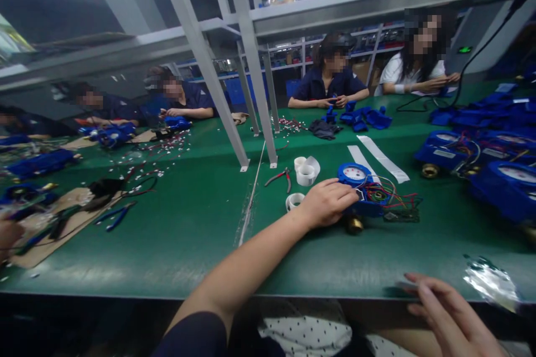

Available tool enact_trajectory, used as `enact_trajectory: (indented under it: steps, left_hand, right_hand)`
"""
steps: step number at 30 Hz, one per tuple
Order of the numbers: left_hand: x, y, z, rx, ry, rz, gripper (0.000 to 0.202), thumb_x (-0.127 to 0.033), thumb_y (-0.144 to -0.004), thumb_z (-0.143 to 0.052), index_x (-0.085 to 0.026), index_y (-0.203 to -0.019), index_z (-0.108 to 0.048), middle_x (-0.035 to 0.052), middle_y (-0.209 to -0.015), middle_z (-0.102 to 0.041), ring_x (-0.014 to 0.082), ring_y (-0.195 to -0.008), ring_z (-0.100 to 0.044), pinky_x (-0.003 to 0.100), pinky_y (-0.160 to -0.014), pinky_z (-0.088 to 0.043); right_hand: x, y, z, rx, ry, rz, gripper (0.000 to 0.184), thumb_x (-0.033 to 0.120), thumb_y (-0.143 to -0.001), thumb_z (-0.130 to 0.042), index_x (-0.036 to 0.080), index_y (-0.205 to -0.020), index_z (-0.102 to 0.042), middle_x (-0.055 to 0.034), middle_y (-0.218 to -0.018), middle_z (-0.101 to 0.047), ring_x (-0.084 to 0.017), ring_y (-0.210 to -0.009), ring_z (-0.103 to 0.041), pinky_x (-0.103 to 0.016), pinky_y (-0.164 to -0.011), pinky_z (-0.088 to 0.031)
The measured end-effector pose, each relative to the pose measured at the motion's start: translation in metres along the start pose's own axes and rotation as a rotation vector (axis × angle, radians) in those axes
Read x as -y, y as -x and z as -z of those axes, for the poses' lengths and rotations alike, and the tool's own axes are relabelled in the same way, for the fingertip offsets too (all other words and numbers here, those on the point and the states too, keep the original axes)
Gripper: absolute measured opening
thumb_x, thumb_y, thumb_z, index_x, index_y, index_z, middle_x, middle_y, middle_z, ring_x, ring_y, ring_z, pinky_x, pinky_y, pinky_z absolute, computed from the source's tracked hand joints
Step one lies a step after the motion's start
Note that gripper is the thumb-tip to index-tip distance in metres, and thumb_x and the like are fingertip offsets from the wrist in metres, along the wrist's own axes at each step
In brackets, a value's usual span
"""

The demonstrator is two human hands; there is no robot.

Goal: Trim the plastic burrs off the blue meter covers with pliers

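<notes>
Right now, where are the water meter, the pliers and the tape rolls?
blue water meter (354, 174): head view, dial face.
red-handled pliers (274, 178): head view, handle.
white tape rolls (305, 175): head view, roll's side.

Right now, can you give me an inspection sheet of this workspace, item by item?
Surface: green table, long and shared.
Job's things: blue meter, its casing open.
Clutter: tape rolls, pliers, white strips, shiny wrapper.
Hands: left hand grips the blue meter; right hand open at the near edge.
Cables: coloured wires spill from the meter.
Surroundings: co-workers opposite, more meters at the right, steel frame.
</notes>
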State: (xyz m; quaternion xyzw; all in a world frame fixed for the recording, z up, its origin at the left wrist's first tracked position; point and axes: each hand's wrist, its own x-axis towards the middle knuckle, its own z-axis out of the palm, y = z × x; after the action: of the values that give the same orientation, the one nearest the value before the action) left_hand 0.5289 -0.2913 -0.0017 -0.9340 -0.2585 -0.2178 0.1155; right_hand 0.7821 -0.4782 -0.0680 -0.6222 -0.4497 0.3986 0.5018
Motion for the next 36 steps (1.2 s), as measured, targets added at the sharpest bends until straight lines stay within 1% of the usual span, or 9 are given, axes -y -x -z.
enact_trajectory:
  steps: [2, 3, 7, 10, 13, 17, 23, 31, 36]
  left_hand:
    - [-0.009, -0.003, 0.011, -0.032, 0.086, 0.073, 0.044, -0.016, -0.085, -0.061, -0.013, -0.129, -0.061, 0.0113, -0.131, -0.07, 0.0236, -0.124, -0.063, 0.04, -0.108, -0.049]
    - [-0.015, -0.004, 0.02, -0.055, 0.132, 0.123, 0.045, -0.018, -0.083, -0.063, -0.014, -0.127, -0.062, 0.0111, -0.128, -0.071, 0.0245, -0.121, -0.064, 0.039, -0.104, -0.052]
    - [-0.041, -0.005, 0.066, -0.115, 0.293, 0.338, 0.043, -0.027, -0.076, -0.071, -0.019, -0.117, -0.064, 0.0082, -0.112, -0.073, 0.0265, -0.103, -0.069, 0.038, -0.086, -0.056]
    - [-0.059, -0.005, 0.097, -0.057, 0.392, 0.413, 0.04, -0.027, -0.072, -0.074, -0.021, -0.11, -0.064, 0.004, -0.101, -0.072, 0.0234, -0.088, -0.068, 0.034, -0.075, -0.053]
    - [-0.075, -0.005, 0.112, 0.006, 0.417, 0.425, 0.035, -0.024, -0.071, -0.073, -0.021, -0.105, -0.064, 0.0027, -0.097, -0.071, 0.0222, -0.085, -0.067, 0.032, -0.072, -0.051]
    - [-0.088, -0.005, 0.113, 0.023, 0.388, 0.43, 0.038, -0.022, -0.071, -0.073, -0.021, -0.108, -0.063, 0.0039, -0.098, -0.071, 0.0236, -0.088, -0.067, 0.035, -0.076, -0.052]
    - [-0.095, -0.007, 0.11, 0.021, 0.384, 0.436, 0.034, -0.021, -0.074, -0.07, -0.021, -0.108, -0.064, 0.0042, -0.098, -0.071, 0.0244, -0.089, -0.067, 0.036, -0.076, -0.053]
    - [-0.097, -0.006, 0.11, 0.007, 0.372, 0.454, 0.036, -0.019, -0.073, -0.071, -0.021, -0.108, -0.064, 0.0046, -0.1, -0.071, 0.025, -0.091, -0.067, 0.037, -0.077, -0.054]
    - [-0.095, -0.005, 0.109, 0.0, 0.368, 0.446, 0.036, -0.021, -0.074, -0.07, -0.022, -0.109, -0.063, 0.0052, -0.101, -0.072, 0.0254, -0.091, -0.068, 0.038, -0.077, -0.054]
  right_hand:
    - [0.032, -0.012, -0.007, -0.034, -0.003, 0.109, 0.046, 0.063, -0.08, -0.076, 0.022, -0.101, -0.07, -0.0072, -0.116, -0.071, -0.02, -0.094, -0.071, -0.02, -0.08, -0.061]
    - [0.048, -0.017, -0.011, -0.018, -0.006, 0.162, 0.042, 0.06, -0.082, -0.075, 0.023, -0.101, -0.071, -0.0066, -0.116, -0.07, -0.021, -0.101, -0.07, -0.022, -0.087, -0.06]
    - [0.1, -0.032, -0.023, -0.058, -0.084, 0.387, 0.026, 0.049, -0.088, -0.076, 0.024, -0.089, -0.07, -0.0032, -0.119, -0.064, -0.019, -0.113, -0.063, -0.025, -0.1, -0.053]
    - [0.12, -0.035, -0.029, -0.047, -0.159, 0.476, 0.019, 0.043, -0.089, -0.077, 0.025, -0.088, -0.072, -0.0033, -0.121, -0.059, -0.021, -0.121, -0.06, -0.033, -0.109, -0.05]
    - [0.129, -0.036, -0.033, 0.015, -0.16, 0.486, 0.018, 0.043, -0.088, -0.078, 0.025, -0.088, -0.074, -0.0047, -0.122, -0.057, -0.024, -0.127, -0.057, -0.041, -0.113, -0.048]
    - [0.132, -0.035, -0.034, 0.035, -0.112, 0.448, 0.024, 0.049, -0.087, -0.078, 0.024, -0.088, -0.076, -0.0067, -0.124, -0.056, -0.027, -0.124, -0.057, -0.046, -0.11, -0.05]
    - [0.128, -0.033, -0.032, 0.004, -0.032, 0.439, 0.027, 0.05, -0.088, -0.077, 0.023, -0.092, -0.077, -0.008, -0.126, -0.058, -0.028, -0.127, -0.058, -0.049, -0.112, -0.047]
    - [0.125, -0.033, -0.041, -0.041, -0.145, 0.419, 0.026, 0.048, -0.086, -0.08, 0.022, -0.09, -0.078, -0.0086, -0.13, -0.057, -0.028, -0.123, -0.062, -0.047, -0.108, -0.053]
    - [0.126, -0.031, -0.045, -0.078, -0.15, 0.403, 0.023, 0.046, -0.085, -0.081, 0.024, -0.088, -0.079, -0.0069, -0.126, -0.057, -0.027, -0.121, -0.062, -0.047, -0.108, -0.053]
